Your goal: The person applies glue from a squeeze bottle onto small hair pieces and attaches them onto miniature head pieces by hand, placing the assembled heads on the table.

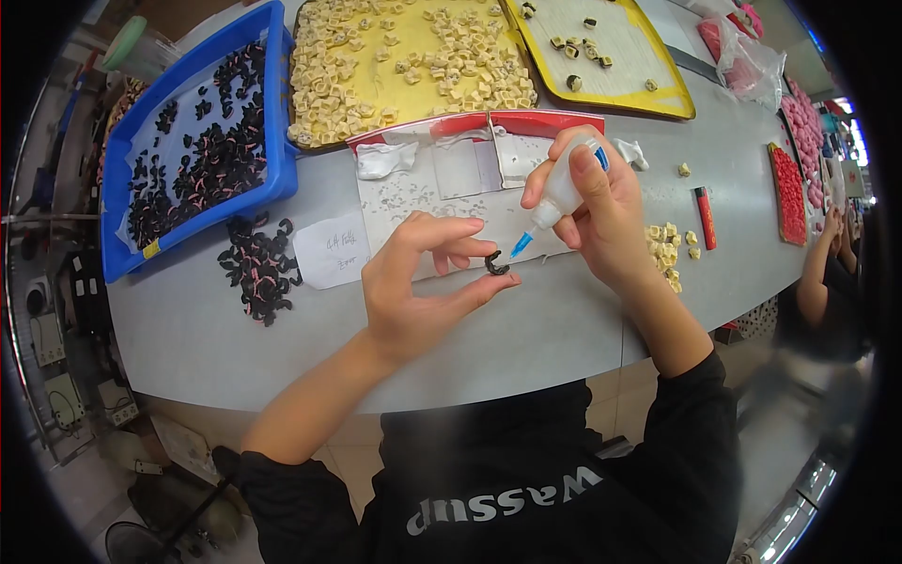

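Between thumb and forefinger, my left hand [413, 277] pinches a small black curved piece [496, 264] above the table. My right hand [601, 211] is wrapped round a translucent squeeze bottle [564, 188] tilted downward. Its blue nozzle tip [520, 246] points at the black piece, very close to it; whether they touch I cannot tell. Beneath both hands lies a white sheet [404, 211] with small marks or residue on it. A pile of black curved pieces with pink parts [258, 273] lies on the table left of my left hand.
A blue tray [282, 141] holds many black pieces. Behind, one yellow tray [413, 56] is full of cream-coloured pieces, and another yellow tray [648, 56] holds several. Loose cream pieces [665, 254] and a red marker-like stick [706, 218] lie at right. Another person's arm [816, 273] shows far right.
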A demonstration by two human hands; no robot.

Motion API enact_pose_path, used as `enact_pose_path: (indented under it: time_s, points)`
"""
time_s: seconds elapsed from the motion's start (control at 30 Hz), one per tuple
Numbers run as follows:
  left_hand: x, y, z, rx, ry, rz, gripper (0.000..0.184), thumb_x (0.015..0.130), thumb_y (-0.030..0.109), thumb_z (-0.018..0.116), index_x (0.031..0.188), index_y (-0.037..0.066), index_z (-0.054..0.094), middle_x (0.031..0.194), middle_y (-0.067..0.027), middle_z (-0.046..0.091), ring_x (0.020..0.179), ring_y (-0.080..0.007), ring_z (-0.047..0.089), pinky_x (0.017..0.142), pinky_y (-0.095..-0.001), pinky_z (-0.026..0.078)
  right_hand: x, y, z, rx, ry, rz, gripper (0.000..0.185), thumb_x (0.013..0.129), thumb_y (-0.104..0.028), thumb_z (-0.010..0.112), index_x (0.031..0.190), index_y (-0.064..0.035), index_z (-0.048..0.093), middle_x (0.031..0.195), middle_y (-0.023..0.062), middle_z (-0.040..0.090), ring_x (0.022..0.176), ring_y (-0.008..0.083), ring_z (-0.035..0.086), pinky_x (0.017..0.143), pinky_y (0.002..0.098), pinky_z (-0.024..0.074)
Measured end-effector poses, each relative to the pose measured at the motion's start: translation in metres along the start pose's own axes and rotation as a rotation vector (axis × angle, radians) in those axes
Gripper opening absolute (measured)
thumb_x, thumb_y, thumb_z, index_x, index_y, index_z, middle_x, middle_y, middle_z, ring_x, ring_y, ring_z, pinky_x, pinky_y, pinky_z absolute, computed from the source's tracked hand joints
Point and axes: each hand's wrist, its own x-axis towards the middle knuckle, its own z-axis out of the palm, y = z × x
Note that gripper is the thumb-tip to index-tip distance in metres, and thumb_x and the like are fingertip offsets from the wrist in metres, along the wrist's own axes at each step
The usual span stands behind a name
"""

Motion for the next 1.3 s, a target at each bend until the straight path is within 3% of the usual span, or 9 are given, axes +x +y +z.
enact_pose_path:
  time_s: [0.73,1.3]
  points:
    - [-0.0009,0.0001,-0.0008,-0.001,0.001,0.004,0.062,0.059,0.002,0.085,0.108,0.004,0.046,0.082,-0.0061,0.064,0.066,-0.0084,0.049,0.059,-0.0211,0.04,0.0008,0.0021,-0.0032,-0.034,0.035,-0.056,0.028,0.094,-0.036,0.049,0.096,-0.0085,0.049,0.075,0.012,0.065,0.039,0.0042,0.038,0.036,0.0167,0.0275]
    - [-0.0009,0.0007,0.0003,-0.002,-0.029,-0.017,0.064,0.058,0.003,0.085,0.109,0.003,0.046,0.083,-0.0059,0.064,0.068,-0.0077,0.052,0.061,-0.0207,0.042,-0.0012,0.0026,0.0013,-0.011,0.022,-0.073,0.023,0.094,-0.031,0.049,0.095,-0.008,0.048,0.076,0.013,0.065,0.041,0.0063,0.043,0.038,0.0183,0.0333]
